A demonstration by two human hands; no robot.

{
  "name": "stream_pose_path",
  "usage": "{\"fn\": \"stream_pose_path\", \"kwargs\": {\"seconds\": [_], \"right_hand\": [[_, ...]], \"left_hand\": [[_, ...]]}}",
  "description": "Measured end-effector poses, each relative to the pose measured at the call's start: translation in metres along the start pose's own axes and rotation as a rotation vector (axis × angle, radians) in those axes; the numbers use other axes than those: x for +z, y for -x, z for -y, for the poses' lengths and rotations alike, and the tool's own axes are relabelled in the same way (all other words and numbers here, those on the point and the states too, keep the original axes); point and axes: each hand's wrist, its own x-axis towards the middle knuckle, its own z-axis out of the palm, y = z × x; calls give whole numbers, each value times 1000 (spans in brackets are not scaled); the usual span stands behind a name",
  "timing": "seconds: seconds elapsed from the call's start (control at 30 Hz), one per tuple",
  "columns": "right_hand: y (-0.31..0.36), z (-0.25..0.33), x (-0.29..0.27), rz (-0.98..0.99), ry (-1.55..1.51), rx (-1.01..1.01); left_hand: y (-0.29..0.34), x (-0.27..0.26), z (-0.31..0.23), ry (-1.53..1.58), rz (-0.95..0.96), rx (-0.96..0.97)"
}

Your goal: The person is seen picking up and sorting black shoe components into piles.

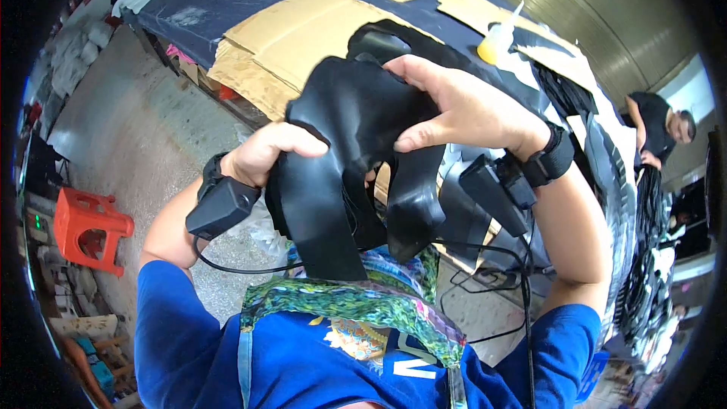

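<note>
A floppy, shiny black piece like leather or rubber sheet (344, 113) is held up in front of my chest, its long strips drooping toward my apron. My left hand (265, 153) grips its left edge, thumb on top and the other fingers hidden behind. On the other side, my right hand (466, 110) has thumb and forefinger pressed on the upper right part, the remaining fingers out of sight. Just beyond lies more black sheet (386, 44) on the table; whether it joins the held piece I cannot tell.
Brown cardboard sheets (303, 30) cover part of the dark table (185, 19). A bottle with yellow liquid (496, 42) stands beyond my right hand. Cables (522, 310) hang from the wrist devices. A red stool (91, 227) is at left; another person (657, 125) works at far right.
</note>
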Motion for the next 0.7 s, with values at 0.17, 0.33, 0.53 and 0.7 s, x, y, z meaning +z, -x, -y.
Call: {"fn": "stream_pose_path", "kwargs": {"seconds": [0.17, 0.33, 0.53, 0.7], "right_hand": [[43, -14, 12, 8, -718, 349], [59, -20, 11, -121, -984, 348], [49, 32, 33, -338, 557, -297], [49, 46, 82, -115, 525, -425]], "left_hand": [[-4, -24, 0, -25, -99, 35], [-11, -23, -2, -120, -185, 56], [-7, -8, -10, -25, -129, 81], [-15, 7, -6, 47, -83, 143]]}}
